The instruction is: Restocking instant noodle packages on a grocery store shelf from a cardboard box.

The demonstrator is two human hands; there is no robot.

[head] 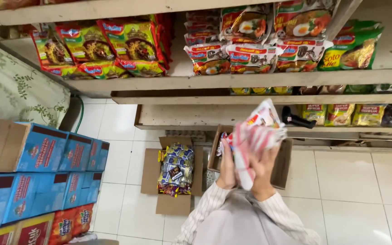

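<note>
white tiled floor [341, 190], wooden shelves [214, 81] stocked with noodle packs. left hand [227, 170] and right hand [265, 170] both grip a blurred bundle of red-and-white packets [255, 136], held above an open cardboard box [283, 168] on the floor.

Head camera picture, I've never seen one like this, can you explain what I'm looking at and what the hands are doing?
The camera sits on a person's head and looks down, so you see their own arms in striped sleeves at the bottom. Both hands, the left hand and the right hand, are raised together and grip a bundle of red-and-white packets, blurred by motion. Under the hands an open cardboard box stands on the white tiled floor. Beside it, a second open box holds small purple and yellow packets. In front are wooden shelves stocked with noodle packets. Blue cartons are stacked at the left.
</note>
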